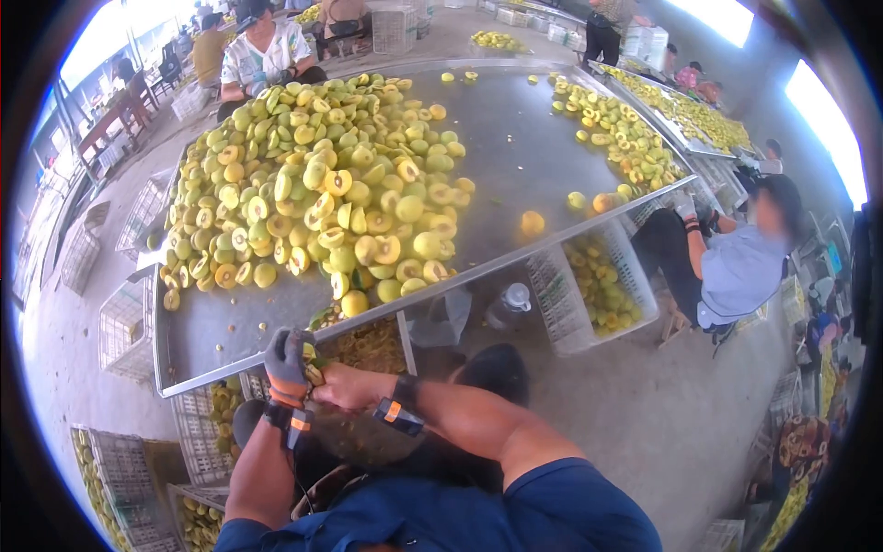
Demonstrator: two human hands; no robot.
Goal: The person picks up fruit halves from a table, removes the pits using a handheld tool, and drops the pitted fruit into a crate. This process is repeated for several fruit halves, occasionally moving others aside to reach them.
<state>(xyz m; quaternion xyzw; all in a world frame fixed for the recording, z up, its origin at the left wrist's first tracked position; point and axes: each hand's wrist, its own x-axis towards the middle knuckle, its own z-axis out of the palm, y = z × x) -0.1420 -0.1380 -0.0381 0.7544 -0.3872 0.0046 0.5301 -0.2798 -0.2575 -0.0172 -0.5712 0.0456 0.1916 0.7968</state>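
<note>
My left hand [288, 361], in a grey glove with an orange cuff, is closed around a yellow-green fruit piece [310, 352] at the table's near edge. Right beside it, my bare right hand [348, 386] has its fingers curled in against the fruit; whatever they grip is hidden. Both wrists wear black bands with small devices. Beyond my hands, a large heap of halved yellow-green fruit [303, 184], plum- or apricot-like with brown centres, covers the left of the metal table [497, 120]. Just below the table edge lie brownish scraps [370, 350].
A white crate of fruit [602, 281] stands under the table's right side, near a clear plastic jug [509, 304]. A co-worker [736, 253] sits at the right, another [267, 55] at the far left. More crates [115, 478] of fruit stand at lower left.
</note>
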